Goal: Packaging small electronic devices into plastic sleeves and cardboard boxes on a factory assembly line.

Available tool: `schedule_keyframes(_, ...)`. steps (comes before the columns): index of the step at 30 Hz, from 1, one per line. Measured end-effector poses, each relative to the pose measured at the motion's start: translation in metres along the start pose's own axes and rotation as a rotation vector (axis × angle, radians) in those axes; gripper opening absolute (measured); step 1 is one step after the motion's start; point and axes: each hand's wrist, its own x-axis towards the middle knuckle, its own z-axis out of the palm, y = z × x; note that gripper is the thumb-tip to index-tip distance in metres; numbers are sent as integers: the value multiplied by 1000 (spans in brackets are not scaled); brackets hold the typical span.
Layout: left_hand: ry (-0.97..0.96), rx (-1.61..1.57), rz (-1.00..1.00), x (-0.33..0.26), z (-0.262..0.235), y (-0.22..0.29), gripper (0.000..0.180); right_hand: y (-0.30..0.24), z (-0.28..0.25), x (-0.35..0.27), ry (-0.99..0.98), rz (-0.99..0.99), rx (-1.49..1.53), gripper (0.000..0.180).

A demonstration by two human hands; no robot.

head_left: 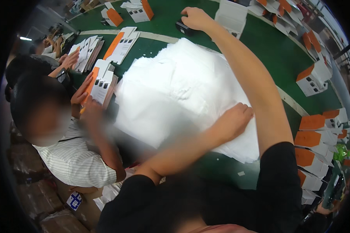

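A big heap of thin white sheets [175,77] covers the middle of the green work surface in front of me. At the heap's right edge, the fingers of my left hand [235,121] are curled and pressed together on the edge of a white sheet. My right arm reaches far across the table. Beyond the heap, my right hand [197,18] has its fingers closed on a small black box-shaped device [184,28], partly hidden under the hand. Just right of it stands an open white carton [231,17] with its lid up.
A co-worker in a striped shirt [79,163] at my left handles flat orange-and-white cartons [101,83]. More flat cartons [121,44] lie beyond. Opened cartons [138,11] stand at the far side, and rows of them [313,141] line the right. Wrapped brown packages [39,198] sit at lower left.
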Motion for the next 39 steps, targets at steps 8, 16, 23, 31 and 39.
schedule_keyframes(8,0,-212,35,-8,18,-12,30,87,-4,101,-868,472,211,49)
schedule_keyframes(16,78,-54,73,8,18,-13,21,24,-24,18,-133,-103,-22,65)
schedule_keyframes(23,143,-48,-56,24,-9,-6,12,17,-195,-250,138,73,908,58)
schedule_keyframes(31,204,-408,-139,26,-1,29,14,38,-155,-417,565,737,1662,40)
schedule_keyframes(39,258,-483,94,26,-11,49,11,29,-156,-398,445,813,1381,51)
